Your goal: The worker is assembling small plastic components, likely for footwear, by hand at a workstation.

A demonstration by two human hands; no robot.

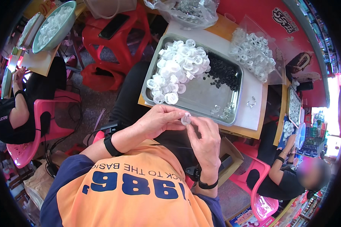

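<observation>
My left hand [159, 121] and my right hand [205, 138] meet in front of my chest, both pinching one small translucent white plastic ring [186, 118]. Just beyond the hands lies a steel tray [204, 96] on a small table. The tray holds a heap of white plastic rings [178, 68] on its left, a pile of small black pieces [221, 73] at the back right, and a few small clear pieces [222, 110] near its front edge.
A clear bag of white rings [254, 53] lies right of the tray, another bag [189, 11] behind it. A red stool [117, 38] carries a phone. A teal bowl [53, 26] of rings stands far left. Other people sit on pink chairs at left [11, 113] and lower right [288, 178].
</observation>
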